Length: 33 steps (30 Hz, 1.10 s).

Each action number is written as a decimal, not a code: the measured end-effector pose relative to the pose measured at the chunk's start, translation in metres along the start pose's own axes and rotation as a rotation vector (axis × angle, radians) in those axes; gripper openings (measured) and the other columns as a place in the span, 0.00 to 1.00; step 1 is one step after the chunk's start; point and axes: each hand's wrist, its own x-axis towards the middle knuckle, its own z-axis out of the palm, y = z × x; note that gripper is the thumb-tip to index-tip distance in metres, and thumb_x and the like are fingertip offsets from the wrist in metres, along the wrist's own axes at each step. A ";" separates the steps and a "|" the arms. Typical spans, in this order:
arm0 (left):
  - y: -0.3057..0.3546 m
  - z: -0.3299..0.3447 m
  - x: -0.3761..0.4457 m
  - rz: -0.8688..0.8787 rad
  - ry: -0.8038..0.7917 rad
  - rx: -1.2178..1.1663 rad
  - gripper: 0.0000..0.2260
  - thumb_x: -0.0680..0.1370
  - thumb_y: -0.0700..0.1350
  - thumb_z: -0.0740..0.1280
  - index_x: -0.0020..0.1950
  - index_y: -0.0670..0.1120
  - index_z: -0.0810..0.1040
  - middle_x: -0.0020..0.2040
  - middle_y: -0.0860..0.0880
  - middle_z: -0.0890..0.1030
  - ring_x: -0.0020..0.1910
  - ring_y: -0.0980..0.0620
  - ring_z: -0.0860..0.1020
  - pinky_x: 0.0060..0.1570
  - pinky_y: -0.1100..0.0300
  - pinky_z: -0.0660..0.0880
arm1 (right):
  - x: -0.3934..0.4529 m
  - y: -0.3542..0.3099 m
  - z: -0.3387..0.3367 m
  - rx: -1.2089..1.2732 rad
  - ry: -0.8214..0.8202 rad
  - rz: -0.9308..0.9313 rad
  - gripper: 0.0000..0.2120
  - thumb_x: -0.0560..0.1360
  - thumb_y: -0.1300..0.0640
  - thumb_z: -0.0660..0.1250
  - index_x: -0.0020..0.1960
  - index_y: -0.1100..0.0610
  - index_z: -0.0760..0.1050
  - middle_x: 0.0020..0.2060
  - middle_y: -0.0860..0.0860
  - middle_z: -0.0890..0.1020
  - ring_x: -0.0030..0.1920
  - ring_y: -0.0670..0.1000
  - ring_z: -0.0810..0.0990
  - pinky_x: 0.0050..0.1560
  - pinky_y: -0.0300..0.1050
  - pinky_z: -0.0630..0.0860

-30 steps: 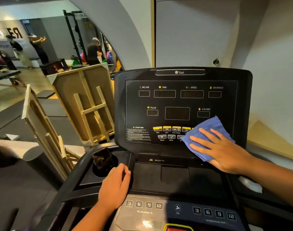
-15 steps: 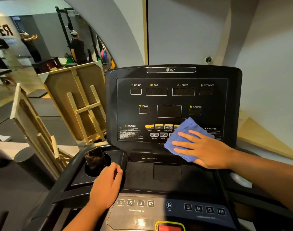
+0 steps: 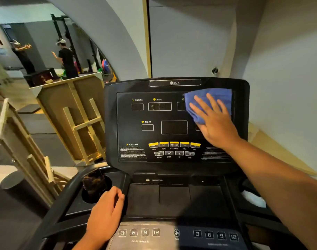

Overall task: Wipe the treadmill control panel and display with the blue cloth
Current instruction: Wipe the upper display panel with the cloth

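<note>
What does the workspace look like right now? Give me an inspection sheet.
Surface: treadmill display panel upright, windows dark.
Job's things: blue cloth flat on the panel's upper right corner.
Clutter: dark object in left cup holder; something white in the right one.
Grippers: right hand presses the cloth, fingers spread; left hand rests on the console edge by the cup holder.
Cables: nothing seen.
Surroundings: wooden frames at left; people in the gym behind.

You've got 2 hands: left hand (image 3: 107,212), right hand (image 3: 214,121). 1 blue cloth (image 3: 210,100), 1 display panel (image 3: 172,127), 5 yellow buttons (image 3: 174,144), 4 grey buttons (image 3: 174,153), 2 wooden frames (image 3: 76,116).
</note>
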 end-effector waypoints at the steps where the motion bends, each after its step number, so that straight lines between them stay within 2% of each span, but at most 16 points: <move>1: -0.001 0.000 0.000 -0.007 0.002 -0.006 0.07 0.84 0.53 0.60 0.47 0.58 0.71 0.43 0.55 0.79 0.43 0.58 0.79 0.47 0.53 0.77 | -0.007 0.006 0.000 0.023 0.043 0.127 0.29 0.81 0.47 0.57 0.80 0.47 0.57 0.81 0.50 0.59 0.81 0.59 0.51 0.77 0.61 0.51; 3: -0.003 0.001 -0.001 -0.024 -0.002 -0.015 0.06 0.84 0.54 0.60 0.48 0.56 0.72 0.43 0.55 0.79 0.43 0.59 0.79 0.48 0.52 0.76 | -0.038 0.006 0.007 0.038 0.111 0.300 0.29 0.81 0.45 0.54 0.81 0.47 0.54 0.81 0.51 0.56 0.81 0.59 0.49 0.78 0.61 0.50; 4: -0.002 0.001 -0.001 -0.027 -0.004 -0.012 0.06 0.84 0.54 0.60 0.48 0.56 0.72 0.43 0.54 0.79 0.43 0.59 0.79 0.49 0.51 0.76 | -0.059 -0.002 0.014 0.011 0.101 0.322 0.30 0.81 0.45 0.54 0.82 0.48 0.52 0.82 0.52 0.55 0.81 0.60 0.48 0.78 0.62 0.50; 6: 0.000 0.001 -0.001 -0.032 0.004 -0.006 0.07 0.83 0.55 0.60 0.48 0.56 0.72 0.42 0.53 0.78 0.41 0.58 0.79 0.48 0.52 0.76 | -0.094 -0.021 0.030 -0.056 0.014 0.241 0.35 0.79 0.46 0.60 0.82 0.48 0.49 0.82 0.53 0.52 0.81 0.61 0.45 0.78 0.65 0.50; 8: 0.001 0.000 0.000 -0.039 0.004 -0.015 0.07 0.83 0.55 0.61 0.47 0.55 0.72 0.41 0.52 0.77 0.40 0.58 0.79 0.47 0.53 0.75 | -0.094 -0.026 0.035 -0.083 -0.051 0.107 0.39 0.78 0.47 0.66 0.82 0.48 0.49 0.82 0.52 0.52 0.81 0.62 0.44 0.78 0.66 0.50; 10: 0.002 0.000 0.001 -0.042 -0.003 -0.017 0.07 0.83 0.55 0.61 0.48 0.54 0.72 0.41 0.51 0.78 0.40 0.58 0.79 0.47 0.54 0.76 | -0.063 -0.016 0.026 -0.097 -0.057 -0.030 0.37 0.77 0.48 0.64 0.82 0.47 0.51 0.82 0.51 0.53 0.81 0.61 0.47 0.78 0.64 0.50; 12: 0.002 -0.001 0.001 -0.050 0.005 -0.014 0.07 0.83 0.55 0.61 0.48 0.54 0.72 0.42 0.52 0.78 0.41 0.59 0.79 0.49 0.53 0.76 | -0.022 -0.001 0.013 -0.094 -0.014 -0.067 0.34 0.77 0.48 0.59 0.81 0.47 0.55 0.81 0.50 0.57 0.81 0.60 0.50 0.77 0.62 0.50; 15: 0.000 0.001 0.002 -0.059 0.009 -0.002 0.06 0.83 0.53 0.63 0.48 0.55 0.72 0.43 0.52 0.79 0.43 0.59 0.79 0.50 0.51 0.77 | 0.017 0.028 -0.007 -0.004 0.087 0.176 0.30 0.79 0.48 0.58 0.80 0.47 0.57 0.81 0.50 0.58 0.81 0.60 0.51 0.76 0.63 0.51; 17: -0.002 0.003 0.003 -0.049 0.014 -0.005 0.05 0.83 0.52 0.64 0.47 0.55 0.72 0.43 0.52 0.79 0.44 0.57 0.79 0.50 0.49 0.77 | 0.009 0.040 -0.010 0.022 0.159 0.339 0.28 0.82 0.47 0.56 0.81 0.48 0.56 0.81 0.50 0.58 0.81 0.61 0.51 0.77 0.64 0.51; 20: -0.002 0.002 0.004 -0.044 -0.003 -0.008 0.05 0.82 0.52 0.64 0.47 0.55 0.73 0.43 0.53 0.80 0.45 0.58 0.79 0.49 0.52 0.76 | -0.038 0.036 0.005 0.058 0.193 0.439 0.29 0.82 0.47 0.53 0.81 0.50 0.55 0.81 0.52 0.56 0.81 0.61 0.49 0.77 0.66 0.54; 22: -0.001 0.001 0.006 -0.046 -0.002 -0.012 0.06 0.83 0.52 0.64 0.47 0.54 0.73 0.42 0.52 0.80 0.45 0.59 0.79 0.48 0.54 0.76 | -0.072 0.014 0.021 0.036 0.159 0.476 0.31 0.81 0.48 0.56 0.82 0.52 0.53 0.82 0.54 0.55 0.81 0.63 0.47 0.76 0.68 0.54; 25: -0.001 0.001 0.008 -0.047 -0.011 -0.011 0.06 0.83 0.53 0.64 0.47 0.54 0.73 0.42 0.52 0.80 0.45 0.59 0.78 0.49 0.54 0.76 | -0.098 -0.022 0.039 -0.059 0.017 0.270 0.38 0.78 0.49 0.65 0.82 0.52 0.51 0.82 0.54 0.51 0.81 0.64 0.45 0.77 0.68 0.50; 27: -0.001 0.001 0.008 -0.051 -0.013 -0.007 0.06 0.83 0.53 0.64 0.47 0.54 0.73 0.41 0.52 0.80 0.45 0.59 0.78 0.49 0.54 0.77 | -0.087 -0.028 0.037 -0.059 -0.009 0.124 0.36 0.78 0.47 0.61 0.82 0.49 0.50 0.82 0.52 0.50 0.81 0.62 0.43 0.78 0.66 0.47; 29: -0.001 0.001 0.008 -0.055 -0.015 -0.003 0.06 0.83 0.52 0.64 0.47 0.54 0.73 0.41 0.51 0.80 0.45 0.59 0.79 0.50 0.54 0.77 | -0.054 -0.019 0.025 -0.047 -0.005 0.040 0.32 0.79 0.46 0.55 0.82 0.48 0.53 0.82 0.51 0.54 0.81 0.60 0.46 0.78 0.63 0.48; 31: 0.000 0.001 0.008 -0.057 -0.003 -0.006 0.05 0.83 0.52 0.64 0.48 0.55 0.74 0.42 0.53 0.80 0.45 0.59 0.79 0.51 0.53 0.77 | -0.014 -0.001 0.009 -0.051 0.014 0.030 0.30 0.79 0.46 0.54 0.81 0.48 0.55 0.81 0.50 0.57 0.81 0.59 0.49 0.78 0.62 0.50; 33: 0.000 0.002 0.006 -0.054 0.010 -0.011 0.04 0.83 0.51 0.64 0.48 0.55 0.74 0.43 0.53 0.80 0.45 0.59 0.79 0.51 0.52 0.76 | 0.014 0.019 -0.005 -0.045 0.057 0.108 0.29 0.81 0.47 0.56 0.81 0.48 0.57 0.81 0.49 0.58 0.81 0.59 0.50 0.78 0.62 0.51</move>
